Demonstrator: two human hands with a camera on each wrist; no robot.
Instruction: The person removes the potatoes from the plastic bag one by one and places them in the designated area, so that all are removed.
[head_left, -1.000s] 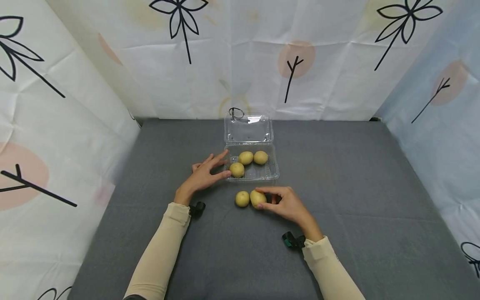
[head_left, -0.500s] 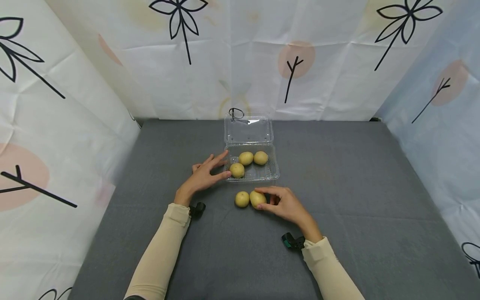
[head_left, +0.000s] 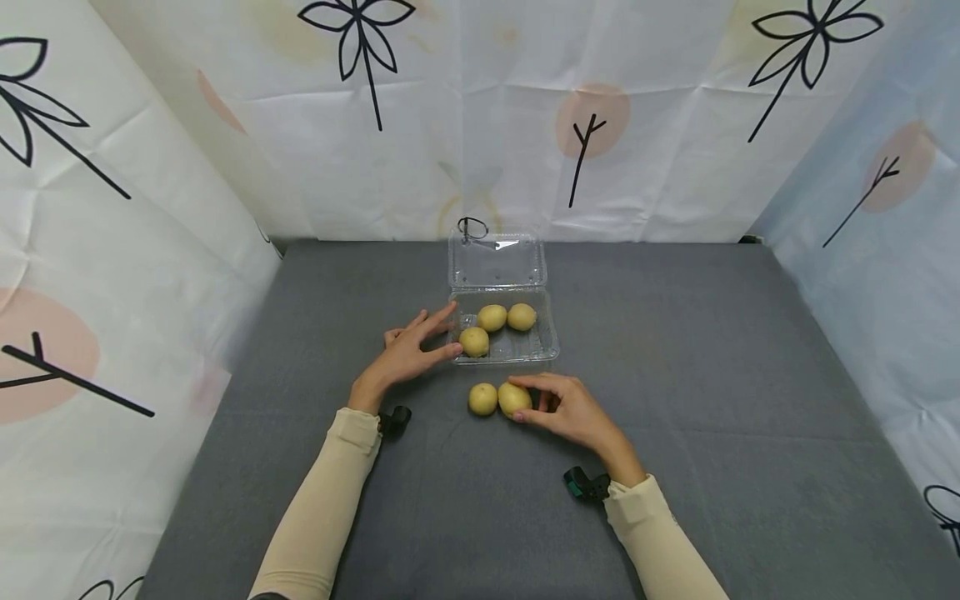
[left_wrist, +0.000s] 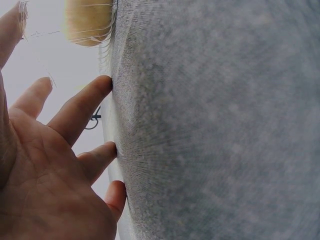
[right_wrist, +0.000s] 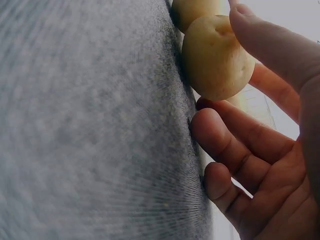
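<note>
A clear plastic clamshell box (head_left: 553, 337) lies with its lid folded back, holding three small yellow potatoes (head_left: 492, 317). At its left side my left hand (head_left: 408, 350) is spread, thumb and forefinger touching the box's edge. In the left wrist view the other fingers (left_wrist: 80, 110) are fairly straight and some tips reach the cloth. In front of the box, my right hand (head_left: 570, 404) holds a potato (right_wrist: 217, 60) between thumb and fingers, low at the table. Another potato (head_left: 483, 399) sits just left of it, close against it.
A grey cloth (head_left: 675, 333) covers the table. White printed curtains (head_left: 510, 125) rise behind it and at both sides. The raised lid (head_left: 497, 262) reaches close to the back edge. Black wrist cameras (head_left: 585, 483) are strapped to both wrists.
The two potatoes in front of the box have shifted very slightly left, the right hand still holding one. The left hand and the box stay where they were.
</note>
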